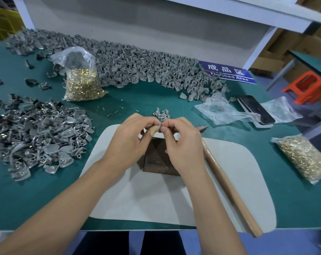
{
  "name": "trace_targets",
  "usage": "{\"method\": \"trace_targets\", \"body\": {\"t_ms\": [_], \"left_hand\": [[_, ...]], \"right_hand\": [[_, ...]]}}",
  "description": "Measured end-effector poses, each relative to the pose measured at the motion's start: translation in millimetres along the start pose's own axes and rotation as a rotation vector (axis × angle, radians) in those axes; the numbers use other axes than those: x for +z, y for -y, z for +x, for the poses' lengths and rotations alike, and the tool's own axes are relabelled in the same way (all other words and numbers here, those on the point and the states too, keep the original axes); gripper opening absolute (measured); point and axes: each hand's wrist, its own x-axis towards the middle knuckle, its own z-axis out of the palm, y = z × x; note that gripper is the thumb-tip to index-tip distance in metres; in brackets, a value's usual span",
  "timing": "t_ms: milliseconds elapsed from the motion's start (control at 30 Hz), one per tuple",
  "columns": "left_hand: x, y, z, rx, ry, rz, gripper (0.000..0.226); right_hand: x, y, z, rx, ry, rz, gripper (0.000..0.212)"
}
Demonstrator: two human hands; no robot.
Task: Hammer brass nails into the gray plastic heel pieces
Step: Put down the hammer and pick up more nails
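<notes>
My left hand (131,139) and my right hand (181,142) meet fingertip to fingertip above a dark metal block (156,159) on a white mat (229,181). Together they pinch a small gray heel piece (159,125), mostly hidden by the fingers. I cannot tell whether a nail is in the fingers. A wooden-handled hammer (227,183) lies on the mat just right of my right hand. A few loose gray heel pieces (161,113) lie just beyond my fingers.
A heap of gray heel pieces with brass nails (40,140) lies at left, a long heap of gray pieces (137,65) runs along the back. Bags of brass nails stand at back left (82,83) and right (303,159). A phone (255,109), crumpled plastic (222,111) and a blue sign (227,72) are at right.
</notes>
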Motion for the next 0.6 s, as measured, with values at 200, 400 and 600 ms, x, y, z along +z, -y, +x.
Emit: {"method": "trace_targets", "body": {"t_ms": [200,400,600], "left_hand": [[0.6,1.7,-0.3,0.018,-0.003,-0.014,0.009],[9.6,-4.2,-3.0,-0.148,-0.088,-0.154,0.008],[14.4,-9.6,-3.0,-0.293,-0.107,-0.309,0.013]], "right_hand": [[-1.9,-3.7,3.7,0.025,0.048,0.02,0.011],[-4.5,-2.4,4.8,0.231,0.036,0.316,0.014],[-4.9,-4.5,4.9,0.266,0.024,0.382,0.008]]}}
